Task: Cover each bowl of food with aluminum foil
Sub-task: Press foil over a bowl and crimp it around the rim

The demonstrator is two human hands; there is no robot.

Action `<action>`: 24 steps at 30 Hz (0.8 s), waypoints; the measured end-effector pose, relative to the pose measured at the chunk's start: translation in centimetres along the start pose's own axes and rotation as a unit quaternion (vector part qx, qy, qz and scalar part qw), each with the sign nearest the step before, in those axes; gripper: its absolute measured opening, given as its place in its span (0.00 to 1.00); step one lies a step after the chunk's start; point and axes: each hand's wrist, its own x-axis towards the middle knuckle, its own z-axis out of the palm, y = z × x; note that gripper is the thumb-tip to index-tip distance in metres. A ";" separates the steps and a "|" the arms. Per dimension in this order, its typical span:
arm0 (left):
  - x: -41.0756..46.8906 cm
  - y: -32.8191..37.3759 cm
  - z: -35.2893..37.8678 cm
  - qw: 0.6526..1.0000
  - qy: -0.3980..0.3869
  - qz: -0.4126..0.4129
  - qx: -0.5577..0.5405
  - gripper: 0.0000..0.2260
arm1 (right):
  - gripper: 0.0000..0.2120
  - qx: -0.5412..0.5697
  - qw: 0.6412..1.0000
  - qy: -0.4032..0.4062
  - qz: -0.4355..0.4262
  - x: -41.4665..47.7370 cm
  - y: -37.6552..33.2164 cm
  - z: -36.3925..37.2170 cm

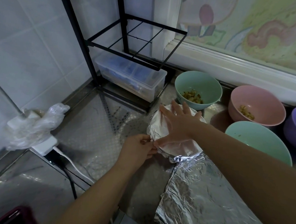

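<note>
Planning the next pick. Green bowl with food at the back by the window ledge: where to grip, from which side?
Probably pinch the left rim of the back green bowl, coming straight down. It stands upright and open with the food low, so the rim is bare. The pink bowl crowds its right; the foil-covered bowl and the right hand block its front.
</note>
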 end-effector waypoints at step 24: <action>0.4 5.2 -1.4 0.957 -0.152 -0.187 -0.164 0.15 | 0.66 -0.007 0.999 0.039 -0.012 0.5 0.3 1.0</action>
